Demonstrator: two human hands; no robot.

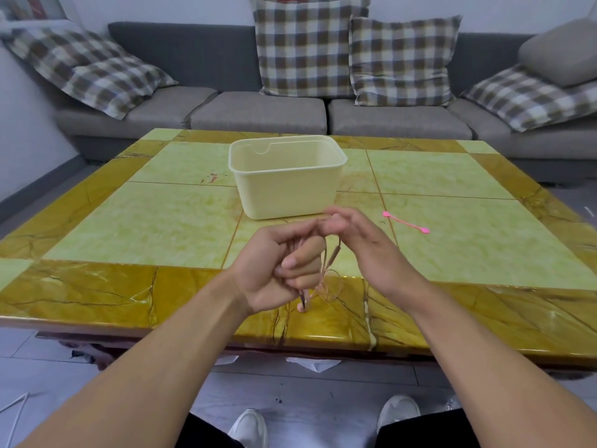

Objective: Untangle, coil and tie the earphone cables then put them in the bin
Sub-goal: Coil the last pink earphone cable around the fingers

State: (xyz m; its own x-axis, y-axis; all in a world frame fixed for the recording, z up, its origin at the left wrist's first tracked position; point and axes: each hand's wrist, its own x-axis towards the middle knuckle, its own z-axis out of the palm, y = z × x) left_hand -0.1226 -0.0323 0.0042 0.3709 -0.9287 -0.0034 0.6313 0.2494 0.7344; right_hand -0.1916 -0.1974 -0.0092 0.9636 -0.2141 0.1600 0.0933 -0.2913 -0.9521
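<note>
— While hovering over the near edge of the table (97,221), how's the left hand (274,270) set?
— Curled into a loose fist, thumb across the front, gripping a bunch of thin pinkish earphone cable (326,270). Forearm comes in from lower left, wrist roughly straight.
— And the right hand (361,244)?
— Just beside it, touching at the fingertips. Thumb & index pinching a strand up top, other fingers relaxed, half extended toward the bin. Palm turned left.
— Where's the cable exactly?
— Runs from the right pinch down thru the left fist, w/ a small loop and a dark plug end dangling below the left hand, above the table's yellow-brown border. Can't tell how many turns sit inside the fist.
— Bin?
— Cream plastic bin (287,185), rectangular w/ rounded corners, upright near table centre, just beyond both hands. Inside looks bare as far as visible; floor partly hidden by the near wall.
— Anything else on top?
— Pink silicone tie (406,222) lying flat to the right of the bin, apart from both hands. Grey sofa (258,114) w/ checked cushions (307,43) behind.
</note>
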